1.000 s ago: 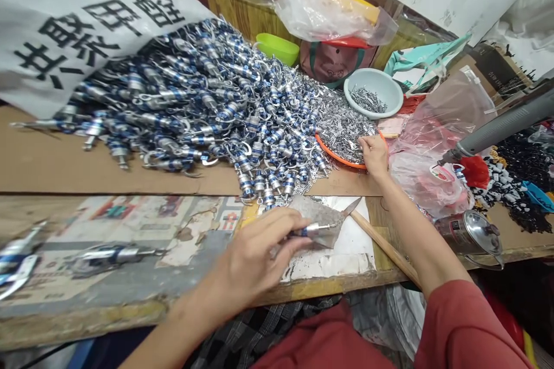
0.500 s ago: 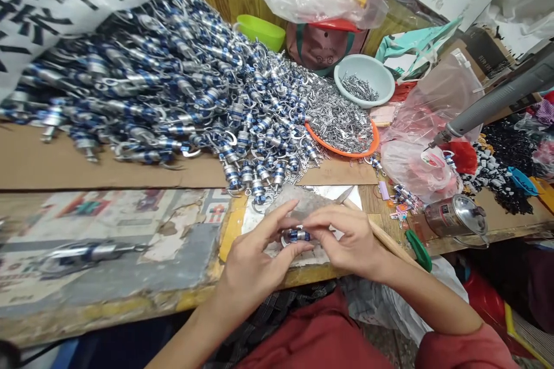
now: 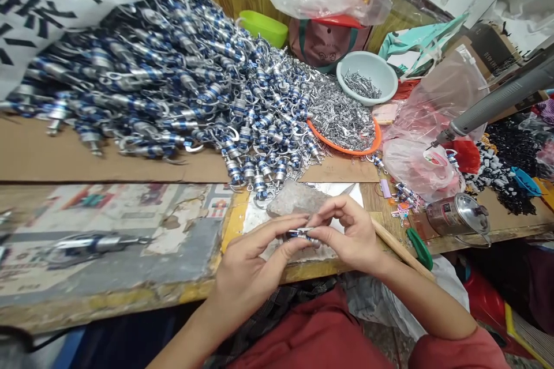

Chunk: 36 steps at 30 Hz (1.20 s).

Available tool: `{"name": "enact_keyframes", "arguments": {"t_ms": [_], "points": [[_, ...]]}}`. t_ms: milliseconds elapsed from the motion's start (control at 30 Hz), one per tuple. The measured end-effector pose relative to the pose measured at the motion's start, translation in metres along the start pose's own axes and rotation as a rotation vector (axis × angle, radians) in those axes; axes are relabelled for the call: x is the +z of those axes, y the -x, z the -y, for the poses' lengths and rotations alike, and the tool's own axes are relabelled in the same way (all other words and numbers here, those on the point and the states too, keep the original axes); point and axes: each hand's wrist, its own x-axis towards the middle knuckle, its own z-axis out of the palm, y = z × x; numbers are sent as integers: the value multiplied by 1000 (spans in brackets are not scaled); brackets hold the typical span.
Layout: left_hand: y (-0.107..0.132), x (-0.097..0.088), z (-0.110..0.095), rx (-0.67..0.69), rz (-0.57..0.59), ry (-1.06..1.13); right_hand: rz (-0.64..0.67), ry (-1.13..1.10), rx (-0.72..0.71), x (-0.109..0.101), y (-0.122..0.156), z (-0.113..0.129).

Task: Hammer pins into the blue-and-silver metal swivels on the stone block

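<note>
Between both hands is a small blue-and-silver metal piece (image 3: 302, 233), mostly covered by fingers. My left hand (image 3: 255, 251) pinches it from the left between thumb and fingers. From the right, the thumb and curled fingers of my right hand (image 3: 348, 234) close on its other end. Just behind the hands lies a grey stone-like block (image 3: 289, 198) on a white sheet (image 3: 253, 216). A pale wooden handle (image 3: 400, 253) runs beside my right wrist. Similar blue-and-silver pieces form a large heap (image 3: 173, 81) further back.
An orange-rimmed tray (image 3: 346, 147) of small metal parts and a pale blue bowl (image 3: 389, 82) stand behind the hands. To the right are a lidded metal mug (image 3: 454, 219), green-handled tool (image 3: 419, 249) and a grey powered driver (image 3: 489, 101). A single piece (image 3: 93, 247) lies left.
The metal piece has turned in my fingers and shows a thinner side. My left hand's fingers lie flatter over it, while my right hand's fingers have curled more.
</note>
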Motion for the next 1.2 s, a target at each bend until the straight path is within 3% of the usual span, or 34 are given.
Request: {"name": "enact_keyframes", "arguments": {"t_ms": [100,300,400,600,700,867,967,1033,1133,1200], "points": [[1,1,-2,-29,-65,95,8,57,-47,0,8,-1],[2,2,-7,-181,-97,284,127,636,-649,-9,18,-3],[0,1,-12,-159,-67,288,150,750,-730,-16,17,-4],[-2,-4,-15,-136,0,254,124,685,-674,-18,19,-6],[-1,0,-11,-264,-5,368,95,622,-598,-14,20,-6],[4,17,-7,-541,-130,526,55,454,-373,-12,20,0],[7,21,-9,-531,-80,600,38,411,-283,-14,22,6],[7,21,-11,-502,-57,624,96,400,-221,-19,20,9],[6,20,-9,-483,-67,582,141,564,-181,-38,1,3],[6,19,-7,-463,-80,526,34,885,-135,-57,-23,-10]]}}
